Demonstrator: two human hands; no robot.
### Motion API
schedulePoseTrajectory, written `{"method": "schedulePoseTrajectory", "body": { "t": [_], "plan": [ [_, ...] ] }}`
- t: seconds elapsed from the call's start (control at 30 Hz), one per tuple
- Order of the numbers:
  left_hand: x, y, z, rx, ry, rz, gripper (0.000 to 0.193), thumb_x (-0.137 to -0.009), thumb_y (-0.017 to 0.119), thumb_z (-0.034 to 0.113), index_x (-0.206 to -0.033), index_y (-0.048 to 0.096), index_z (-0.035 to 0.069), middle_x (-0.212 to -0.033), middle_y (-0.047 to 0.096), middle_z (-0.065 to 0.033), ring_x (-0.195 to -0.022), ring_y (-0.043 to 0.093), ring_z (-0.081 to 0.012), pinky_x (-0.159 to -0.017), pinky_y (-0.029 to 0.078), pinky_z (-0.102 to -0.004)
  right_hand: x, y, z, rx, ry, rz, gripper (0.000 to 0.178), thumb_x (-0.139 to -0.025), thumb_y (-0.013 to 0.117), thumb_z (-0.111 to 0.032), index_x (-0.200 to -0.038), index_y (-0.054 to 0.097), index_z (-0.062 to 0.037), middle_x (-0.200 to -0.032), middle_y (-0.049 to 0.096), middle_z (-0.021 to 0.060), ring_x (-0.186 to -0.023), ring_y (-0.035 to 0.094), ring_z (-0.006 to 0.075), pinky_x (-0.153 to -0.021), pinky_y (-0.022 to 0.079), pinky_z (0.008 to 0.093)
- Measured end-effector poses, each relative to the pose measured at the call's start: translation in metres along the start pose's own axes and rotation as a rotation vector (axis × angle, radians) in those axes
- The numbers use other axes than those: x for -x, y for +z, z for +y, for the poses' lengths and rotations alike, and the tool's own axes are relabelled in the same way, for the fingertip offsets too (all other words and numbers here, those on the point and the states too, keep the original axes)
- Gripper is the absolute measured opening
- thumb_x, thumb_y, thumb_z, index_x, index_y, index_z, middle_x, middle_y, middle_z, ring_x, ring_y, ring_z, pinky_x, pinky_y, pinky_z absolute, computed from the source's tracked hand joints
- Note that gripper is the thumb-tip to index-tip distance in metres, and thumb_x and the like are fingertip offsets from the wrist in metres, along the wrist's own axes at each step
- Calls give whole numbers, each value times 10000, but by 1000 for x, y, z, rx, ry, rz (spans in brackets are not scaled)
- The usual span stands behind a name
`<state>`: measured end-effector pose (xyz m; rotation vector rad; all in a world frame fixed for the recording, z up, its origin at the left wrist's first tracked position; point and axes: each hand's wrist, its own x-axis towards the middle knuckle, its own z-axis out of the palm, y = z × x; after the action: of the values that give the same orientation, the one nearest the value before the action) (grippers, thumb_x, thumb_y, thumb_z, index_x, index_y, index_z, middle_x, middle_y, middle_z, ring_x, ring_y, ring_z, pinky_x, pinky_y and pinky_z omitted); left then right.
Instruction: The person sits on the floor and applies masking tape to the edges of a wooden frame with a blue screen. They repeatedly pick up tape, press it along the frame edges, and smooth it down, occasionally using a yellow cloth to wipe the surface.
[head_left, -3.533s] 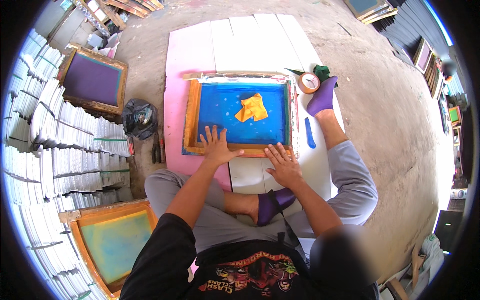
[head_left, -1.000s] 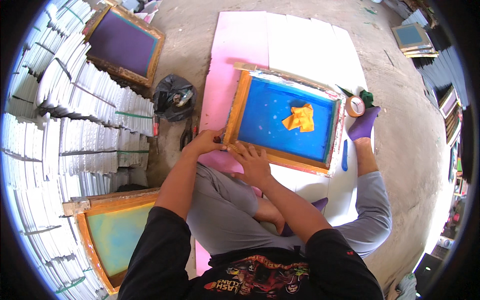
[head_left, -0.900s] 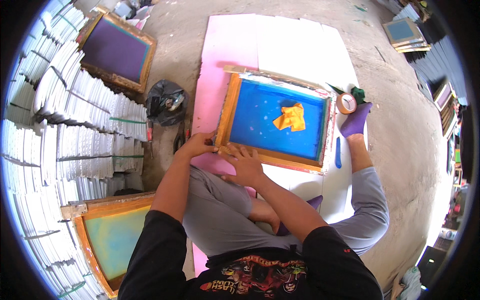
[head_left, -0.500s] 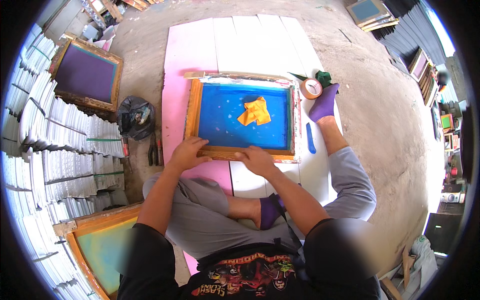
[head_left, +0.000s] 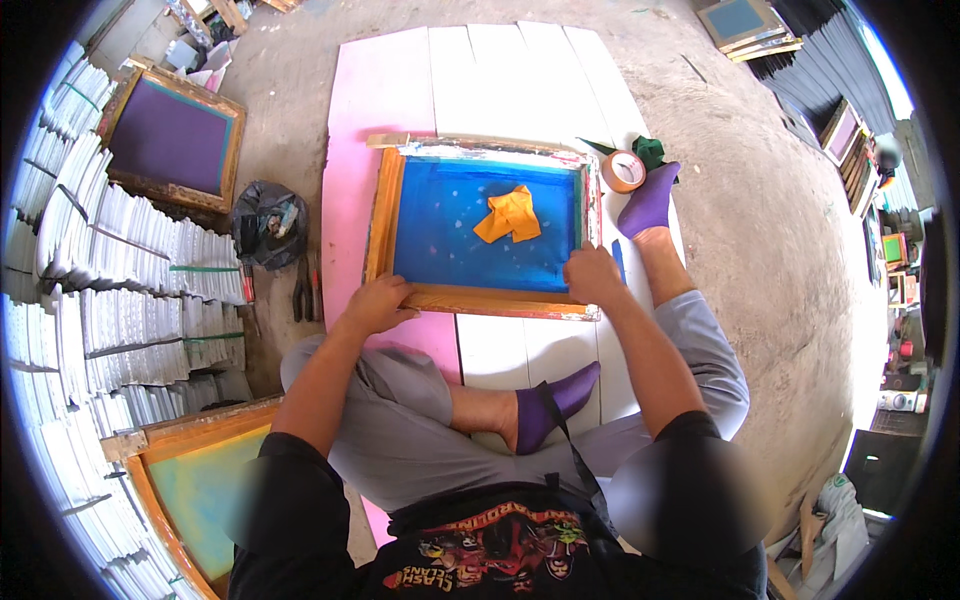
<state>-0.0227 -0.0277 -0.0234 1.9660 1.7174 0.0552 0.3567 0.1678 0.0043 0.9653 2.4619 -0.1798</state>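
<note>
A wooden screen-printing frame [head_left: 500,302] with blue mesh lies on the boards in front of my crossed legs. My left hand [head_left: 378,304] grips its near left corner, fingers over the wood and thumb at the near edge. At the near right corner, my right hand [head_left: 594,275] is closed round the side rail, its fingertips partly hidden. A crumpled orange-yellow cloth [head_left: 512,214] rests on the mesh, right of the middle. Just beyond my right hand shows a blue strip-like piece [head_left: 613,247], partly covered by that hand.
White and pink boards [head_left: 375,90] lie beneath the frame. A tape roll [head_left: 624,172] and a dark green cloth [head_left: 649,152] sit by my right foot. Left are a black plastic bag [head_left: 270,225], pliers [head_left: 302,290], a purple-mesh frame [head_left: 170,145] and stacked white sheets [head_left: 130,325].
My right hand has slid from the middle of the frame's near rail to its near right corner. The left hand stays at the left corner.
</note>
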Motion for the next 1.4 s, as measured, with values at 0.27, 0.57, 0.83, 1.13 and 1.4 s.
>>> {"method": "schedulePoseTrajectory", "body": {
  "t": [0.27,0.57,0.83,1.13,1.4],
  "plan": [
    [-5,-1,2,35,18,30,479,-823,831,338,-1220,734,89,-1147,707,-121,-1159,637,-349,-966,543,-467,-9,21,9,336,-208,-124,198,-874,684,-241,-961,825,-132,-1047,772,41,-1246,578,258,-1240,224,604],
    [-4,1,3,17,24,61,414,-814,826,376,-1074,760,62,-1120,678,-103,-1125,637,-327,-946,552,-452,1,6,-12,-318,-21,-212,462,-1015,505,-403,-1015,782,-34,-1085,742,180,-1190,628,368,-1041,484,504],
    [-7,-14,-4,-1,158,143,422,-837,812,369,-1072,742,26,-1110,683,-137,-1140,623,-342,-930,532,-474,-34,10,-97,-540,36,-114,593,-1067,381,-445,-1057,735,31,-1111,717,276,-1073,684,444,-965,519,567],
    [-11,-3,-33,234,-498,482,306,-974,671,260,-1143,679,5,-1037,685,-218,-987,673,-427,-875,532,-528,-93,-20,-195,-593,-133,-20,576,-1056,432,-411,-908,763,36,-999,738,291,-985,715,466,-913,554,576],
    [-11,-14,-35,267,-501,411,322,-967,675,261,-1182,696,22,-1001,683,-230,-975,676,-427,-871,535,-519,-126,-48,-243,-594,-102,-62,485,-1019,464,-343,-959,777,24,-1036,742,290,-1006,725,458,-909,564,565]
  ]
}}
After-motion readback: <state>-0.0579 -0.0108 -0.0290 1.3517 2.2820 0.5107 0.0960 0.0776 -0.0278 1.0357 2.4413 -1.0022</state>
